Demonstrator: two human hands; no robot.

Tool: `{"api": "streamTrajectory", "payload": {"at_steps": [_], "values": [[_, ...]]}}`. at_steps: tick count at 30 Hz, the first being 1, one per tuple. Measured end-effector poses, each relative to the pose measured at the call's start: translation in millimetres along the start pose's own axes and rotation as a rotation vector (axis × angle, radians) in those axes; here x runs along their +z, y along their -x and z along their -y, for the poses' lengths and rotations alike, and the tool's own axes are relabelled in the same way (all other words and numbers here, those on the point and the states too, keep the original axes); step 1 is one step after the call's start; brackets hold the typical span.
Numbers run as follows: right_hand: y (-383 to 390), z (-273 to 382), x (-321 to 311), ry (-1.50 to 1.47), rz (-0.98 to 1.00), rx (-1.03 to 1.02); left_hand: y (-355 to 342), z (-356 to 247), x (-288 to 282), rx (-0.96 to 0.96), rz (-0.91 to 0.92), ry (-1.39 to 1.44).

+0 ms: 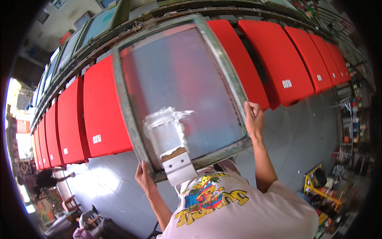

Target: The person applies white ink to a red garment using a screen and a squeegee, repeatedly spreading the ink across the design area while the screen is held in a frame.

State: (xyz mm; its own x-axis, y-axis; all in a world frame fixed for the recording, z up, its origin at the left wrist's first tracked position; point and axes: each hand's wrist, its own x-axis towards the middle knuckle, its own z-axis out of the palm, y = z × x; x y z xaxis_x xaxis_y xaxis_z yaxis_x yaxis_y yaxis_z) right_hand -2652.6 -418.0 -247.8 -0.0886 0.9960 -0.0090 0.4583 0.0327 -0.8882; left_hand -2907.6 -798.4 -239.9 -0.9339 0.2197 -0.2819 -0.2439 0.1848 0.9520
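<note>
Between my two hands is a large screen-printing frame point(221, 59) with translucent mesh, held over the row of red fabric pieces. My left hand point(145, 177) grips its near left corner. My right hand point(254, 115) is closed round the right side rail, near the near right corner. A squeegee point(179, 167) with a pale handle lies on the mesh at the near left, its end sticking out past the near rail. White ink point(165, 115) is smeared around its blade. Red cloth shows blurred through the mesh.
Red fabric pieces on boards line both sides, one point(105, 107) at left and one point(278, 59) at right, several with small white prints. More frames point(97, 30) lean behind. A person point(43, 179) stands far left. A yellow metal rack point(322, 187) is at lower right.
</note>
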Motion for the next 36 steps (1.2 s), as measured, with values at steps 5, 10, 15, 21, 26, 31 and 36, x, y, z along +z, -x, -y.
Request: {"api": "streamTrajectory", "payload": {"at_steps": [5, 10, 15, 21, 26, 31, 36], "values": [[99.1, 36.1, 99.0, -0.081, 0.036, -0.105, -21.9, 8.4, -135.4, 0.028, -0.130, 0.074], [175.0, 72.3, 155.9, -0.110, 0.150, 0.033, -51.0, 2.8, -225.2, 0.001, -0.205, 0.108], [209.2, 90.2, 194.7, -0.037, 0.089, 0.054, -97.2, 5.3, -279.3, 0.018, -0.167, 0.091], [211.0, 91.0, 238.8, -0.104, -0.002, 0.013, -156.1, -20.3, -278.2, -0.002, -0.137, 0.083], [206.8, 95.1, 275.7, -0.024, -0.006, 0.045, -227.4, -31.6, -298.1, 0.051, -0.114, -0.004], [214.4, 159.8, 305.4, -0.033, -0.018, 0.025, -264.1, -64.2, -305.2, 0.025, -0.074, -0.014], [216.7, 175.9, 331.1, -0.016, -0.085, -0.069, -294.1, -68.7, -314.8, 0.023, -0.078, 0.033]]}}
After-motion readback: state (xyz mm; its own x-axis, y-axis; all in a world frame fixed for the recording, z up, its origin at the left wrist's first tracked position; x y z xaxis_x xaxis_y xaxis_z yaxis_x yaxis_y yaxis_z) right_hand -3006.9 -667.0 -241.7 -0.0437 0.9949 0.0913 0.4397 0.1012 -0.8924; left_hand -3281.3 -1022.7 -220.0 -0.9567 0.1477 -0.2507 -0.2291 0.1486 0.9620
